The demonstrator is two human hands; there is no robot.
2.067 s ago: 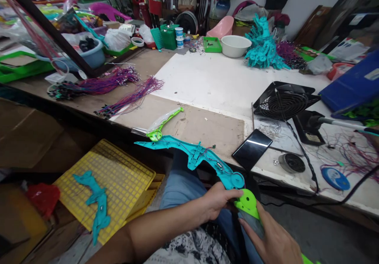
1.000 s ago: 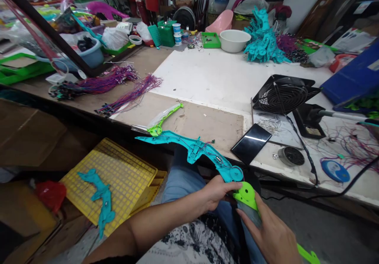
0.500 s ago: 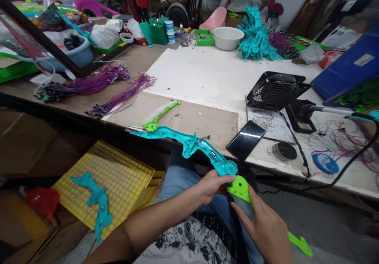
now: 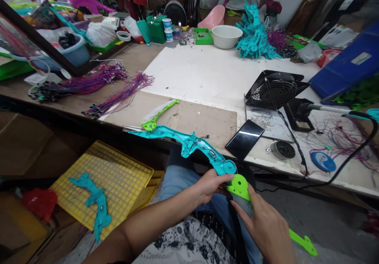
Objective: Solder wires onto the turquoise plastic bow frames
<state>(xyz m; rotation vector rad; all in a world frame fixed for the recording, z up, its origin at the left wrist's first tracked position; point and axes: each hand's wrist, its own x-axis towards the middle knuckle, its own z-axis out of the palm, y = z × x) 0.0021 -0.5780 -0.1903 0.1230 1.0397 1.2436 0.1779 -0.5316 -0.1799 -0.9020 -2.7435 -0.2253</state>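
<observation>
- Two parts are held: left hand (image 4: 211,186) grips one end of the turquoise frame (image 4: 187,147), right hand (image 4: 265,216) is wrapped around the green piece (image 4: 242,191).
- Turquoise frame slants up to the table's (image 4: 136,58) near edge.
- Film-covered green limb (image 4: 156,118) and black slab (image 4: 245,139) lie along that edge.

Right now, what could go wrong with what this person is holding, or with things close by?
The thin wires on the teal part, whose near end meets the left hand, might snag during handling. The black tablet lies at the table's front edge, so a bump could knock it off.
</observation>
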